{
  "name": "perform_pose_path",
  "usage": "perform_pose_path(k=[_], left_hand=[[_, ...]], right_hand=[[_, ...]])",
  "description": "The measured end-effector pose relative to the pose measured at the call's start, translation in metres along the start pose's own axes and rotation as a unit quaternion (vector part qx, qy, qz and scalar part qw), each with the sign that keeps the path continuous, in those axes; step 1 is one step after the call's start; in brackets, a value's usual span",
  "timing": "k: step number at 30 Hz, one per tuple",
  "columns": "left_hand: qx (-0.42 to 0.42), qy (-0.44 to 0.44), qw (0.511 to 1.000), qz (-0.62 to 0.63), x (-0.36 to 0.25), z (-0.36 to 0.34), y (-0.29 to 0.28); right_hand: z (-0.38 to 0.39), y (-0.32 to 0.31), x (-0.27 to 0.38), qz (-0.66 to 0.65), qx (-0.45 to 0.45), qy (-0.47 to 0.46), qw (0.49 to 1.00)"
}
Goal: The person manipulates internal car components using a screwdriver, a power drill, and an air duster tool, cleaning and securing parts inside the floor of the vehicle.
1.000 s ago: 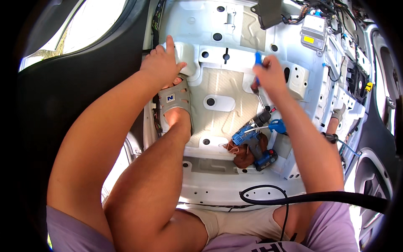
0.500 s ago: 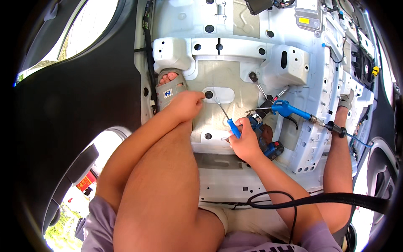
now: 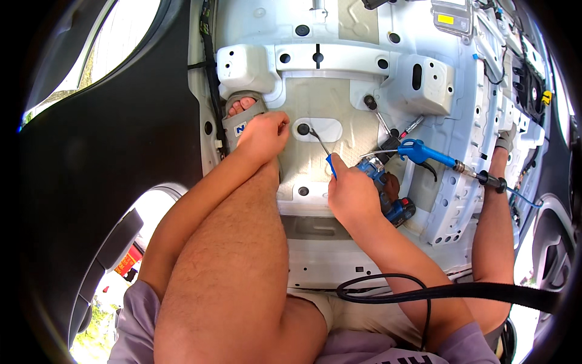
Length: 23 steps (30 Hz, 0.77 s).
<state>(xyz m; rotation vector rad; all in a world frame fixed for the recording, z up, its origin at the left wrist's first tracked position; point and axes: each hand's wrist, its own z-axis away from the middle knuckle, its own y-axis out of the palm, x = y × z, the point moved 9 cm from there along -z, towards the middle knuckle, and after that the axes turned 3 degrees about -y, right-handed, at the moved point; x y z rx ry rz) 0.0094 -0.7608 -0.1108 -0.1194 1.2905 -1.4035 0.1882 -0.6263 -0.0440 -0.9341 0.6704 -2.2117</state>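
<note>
My right hand point(image 3: 356, 193) is closed around the blue handle of a pry tool point(image 3: 324, 145) with a slim metal shaft and what looks like a forked tip. Its tip rests at the right edge of a round black plug point(image 3: 302, 129), set in a pale oval patch of the metal car floor point(image 3: 315, 100). To the left of the plug, my left hand point(image 3: 264, 134) is curled with its fingertips together, over the front of my raised leg and beside my sandal point(image 3: 238, 126). Whether anything small is pinched there is hidden.
Right of my right hand lie a blue cordless power tool point(image 3: 397, 209), a blue air blow gun point(image 3: 418, 151) with a hose, and a ratchet wrench point(image 3: 377, 112). A white crossbar point(image 3: 348, 60) spans the floor ahead. A black cable point(image 3: 448, 291) crosses my right forearm.
My right hand has pushed forward, bringing the tool's tip to the plug's edge. My left hand has drawn back from beside the plug and its fingers have curled in.
</note>
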Motion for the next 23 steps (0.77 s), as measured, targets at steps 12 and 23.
perform_pose_path(k=[12, 23], left_hand=[[0.028, -0.029, 0.998, -0.041, -0.001, -0.001, 0.007], [0.067, -0.055, 0.995, -0.043, -0.004, -0.004, 0.014]], right_hand=[[-0.022, -0.012, -0.041, -0.151, -0.021, -0.052, 0.987], [-0.045, 0.002, -0.082, -0.275, 0.031, -0.065, 0.959]])
